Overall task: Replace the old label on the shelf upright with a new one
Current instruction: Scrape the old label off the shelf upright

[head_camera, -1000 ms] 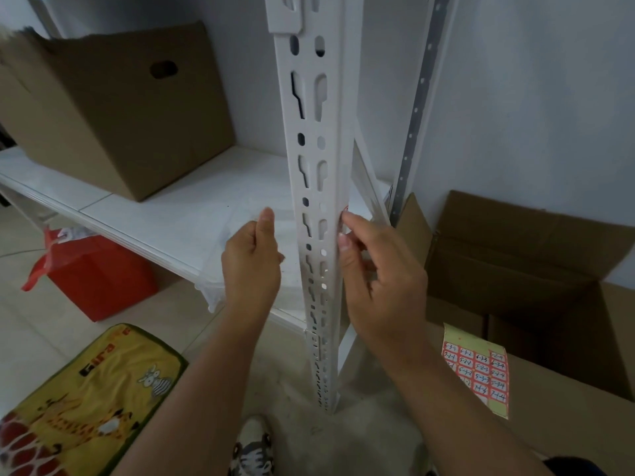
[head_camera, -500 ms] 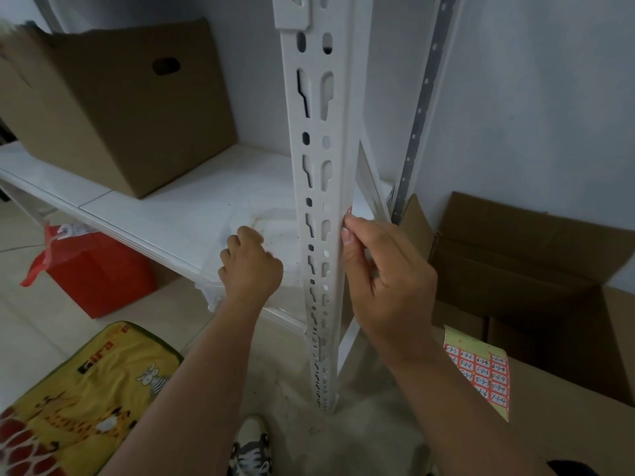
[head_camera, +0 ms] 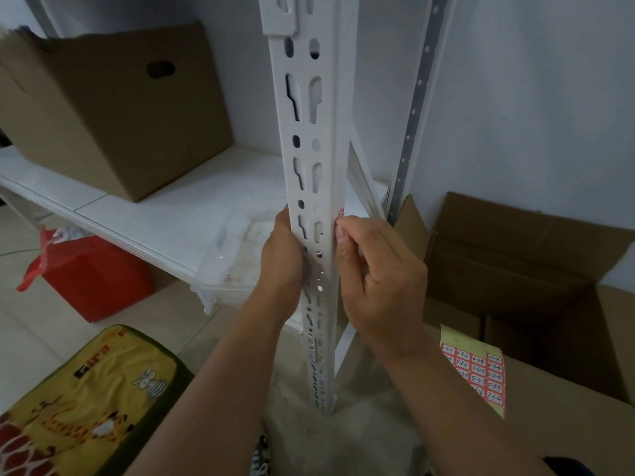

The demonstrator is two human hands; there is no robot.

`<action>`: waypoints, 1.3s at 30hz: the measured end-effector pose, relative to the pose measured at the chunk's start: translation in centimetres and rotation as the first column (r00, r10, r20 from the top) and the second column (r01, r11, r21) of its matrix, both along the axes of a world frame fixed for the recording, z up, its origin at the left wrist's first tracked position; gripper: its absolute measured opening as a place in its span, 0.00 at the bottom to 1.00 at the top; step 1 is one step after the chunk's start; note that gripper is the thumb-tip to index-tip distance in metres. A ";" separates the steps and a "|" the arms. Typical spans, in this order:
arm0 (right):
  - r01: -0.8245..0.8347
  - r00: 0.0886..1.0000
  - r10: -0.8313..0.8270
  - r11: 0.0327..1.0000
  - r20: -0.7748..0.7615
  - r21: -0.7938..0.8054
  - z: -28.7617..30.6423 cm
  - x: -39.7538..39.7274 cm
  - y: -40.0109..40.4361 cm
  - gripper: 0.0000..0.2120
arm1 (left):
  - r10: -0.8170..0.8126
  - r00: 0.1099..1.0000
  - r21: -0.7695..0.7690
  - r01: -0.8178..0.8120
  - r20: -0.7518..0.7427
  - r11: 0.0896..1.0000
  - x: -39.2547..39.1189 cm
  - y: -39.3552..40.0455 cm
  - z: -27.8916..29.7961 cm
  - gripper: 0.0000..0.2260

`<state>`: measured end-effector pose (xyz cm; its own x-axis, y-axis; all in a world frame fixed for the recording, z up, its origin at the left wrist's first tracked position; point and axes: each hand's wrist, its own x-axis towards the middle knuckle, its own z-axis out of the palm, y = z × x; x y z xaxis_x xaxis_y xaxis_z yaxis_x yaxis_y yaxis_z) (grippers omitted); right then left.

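Fingers (head_camera: 340, 231) of the right hand (head_camera: 378, 283) are pinching the red label (head_camera: 341, 211) on the upright (head_camera: 309, 166)'s edge; the left hand (head_camera: 283, 259) is gripping it, probably steadying.

Dim, even indoor light, wide-angle view

Soft, faint shadows, no glare; straight lines bow toward the edges, the far-left cardboard box (head_camera: 113, 108) is slightly smeared, the centre reasonably sharp.
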<state>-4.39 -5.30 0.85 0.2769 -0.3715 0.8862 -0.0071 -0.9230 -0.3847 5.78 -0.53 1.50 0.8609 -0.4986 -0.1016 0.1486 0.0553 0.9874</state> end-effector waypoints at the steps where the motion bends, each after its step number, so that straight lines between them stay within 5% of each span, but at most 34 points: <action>1: -0.002 1.000 0.002 1.000 -0.006 -0.005 0.0 -0.1 0.0 0.09 | 0.017 0.999 -0.019 -0.017 -0.031 1.000 -0.2 -0.1 0.1 0.19; 18: -0.030 0.999 0.030 1.000 -0.034 0.003 0.4 -0.2 -0.2 0.13 | 0.163 0.984 -0.025 -0.165 -0.071 0.986 -1.3 -0.7 -0.1 0.14; 23: -0.072 0.996 0.072 0.997 -0.050 0.002 0.5 -0.5 -0.7 0.09 | 0.122 0.988 -0.040 -0.126 -0.091 0.991 -1.4 -0.6 0.1 0.14; 30: -0.161 0.987 0.159 0.967 0.026 0.196 0.2 -0.7 -0.4 0.09 | 0.020 0.997 -0.039 -0.023 -0.072 0.999 -0.9 -0.3 0.2 0.14; 39: -0.113 0.994 0.110 0.988 0.026 0.109 0.3 -0.3 -0.4 0.07 | 0.040 0.997 -0.046 -0.043 -0.070 0.998 -0.9 -0.3 0.2 0.15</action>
<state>-4.67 -5.74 1.15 0.3048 -0.4349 0.8473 0.1021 -0.8696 -0.4831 4.89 -0.83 1.74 0.8726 -0.4683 -0.1387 0.2130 0.1092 0.9709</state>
